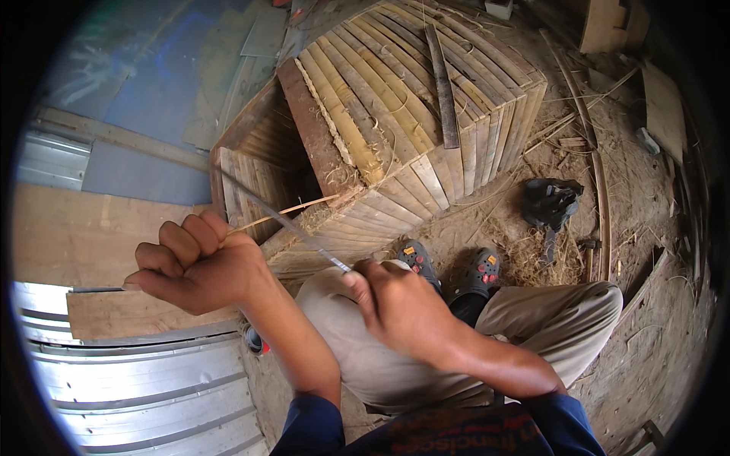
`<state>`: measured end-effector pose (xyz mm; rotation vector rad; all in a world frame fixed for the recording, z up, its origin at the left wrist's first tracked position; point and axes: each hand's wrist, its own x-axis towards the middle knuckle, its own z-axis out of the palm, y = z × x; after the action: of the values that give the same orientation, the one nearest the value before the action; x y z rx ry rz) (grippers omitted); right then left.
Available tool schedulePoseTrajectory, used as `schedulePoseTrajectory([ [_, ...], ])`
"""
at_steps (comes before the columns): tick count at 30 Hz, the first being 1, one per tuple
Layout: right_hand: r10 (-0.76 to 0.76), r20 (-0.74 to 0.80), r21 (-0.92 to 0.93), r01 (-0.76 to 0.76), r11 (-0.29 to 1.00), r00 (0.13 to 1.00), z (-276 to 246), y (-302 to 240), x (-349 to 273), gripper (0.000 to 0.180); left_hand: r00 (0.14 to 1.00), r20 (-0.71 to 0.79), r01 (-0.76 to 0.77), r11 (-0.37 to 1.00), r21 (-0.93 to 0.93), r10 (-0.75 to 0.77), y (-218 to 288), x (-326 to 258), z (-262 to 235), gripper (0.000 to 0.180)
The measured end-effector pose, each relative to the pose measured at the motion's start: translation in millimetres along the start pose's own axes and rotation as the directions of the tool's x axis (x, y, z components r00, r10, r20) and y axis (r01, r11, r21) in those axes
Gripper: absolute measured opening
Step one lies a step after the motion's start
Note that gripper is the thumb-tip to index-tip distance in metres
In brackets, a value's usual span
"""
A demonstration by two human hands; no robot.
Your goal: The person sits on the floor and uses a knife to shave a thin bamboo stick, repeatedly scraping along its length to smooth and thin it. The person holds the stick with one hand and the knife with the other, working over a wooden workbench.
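Observation:
My left hand (199, 262) is closed in a fist around a thin pale strip of wood or bamboo (308, 204). The strip runs out to the right toward the edge of a large slatted wooden structure (411, 99). Closed over my right thigh, my right hand (403, 304) grips a long thin metal blade (300, 232); its handle is hidden in the fingers. The blade slants up and to the left, crossing the strip in this view. Whether blade and strip touch, I cannot tell. One end of the slatted structure opens onto a dark hollow.
A dark loose slat (442, 87) lies on top of the structure. On the dirt floor are a black plastic bag (551, 204), a heap of shavings (532, 262), a hammer (590, 254) and a long wooden strip (597, 159). Corrugated metal sheets (144, 387) and boards (144, 315) stand at left.

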<state>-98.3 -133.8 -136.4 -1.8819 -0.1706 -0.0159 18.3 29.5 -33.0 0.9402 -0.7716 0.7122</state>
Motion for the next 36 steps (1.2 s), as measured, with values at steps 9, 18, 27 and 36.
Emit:
schedulePoseTrajectory([
  [9,-0.079,0.028,0.079,0.076,0.994,0.997,11.6,-41.7,9.2,0.029,0.983,-0.182,0.019,0.998,0.065,-0.007,9.4,-9.4,13.3,0.051],
  [18,-0.116,0.008,-0.006,0.116,0.993,0.993,9.1,-43.1,19.1,0.028,0.981,-0.193,-0.005,1.0,0.0,0.005,8.5,-16.8,23.2,0.054],
  [27,-0.06,-0.023,-0.041,0.059,0.997,0.998,7.3,-28.4,27.3,0.034,0.981,-0.193,-0.017,0.998,0.068,0.03,7.8,-14.9,23.5,0.054],
  [36,0.069,-0.044,-0.058,-0.071,0.996,0.997,5.9,3.0,29.9,0.035,0.984,-0.176,-0.029,0.998,0.057,0.039,5.9,-13.7,19.5,0.052],
])
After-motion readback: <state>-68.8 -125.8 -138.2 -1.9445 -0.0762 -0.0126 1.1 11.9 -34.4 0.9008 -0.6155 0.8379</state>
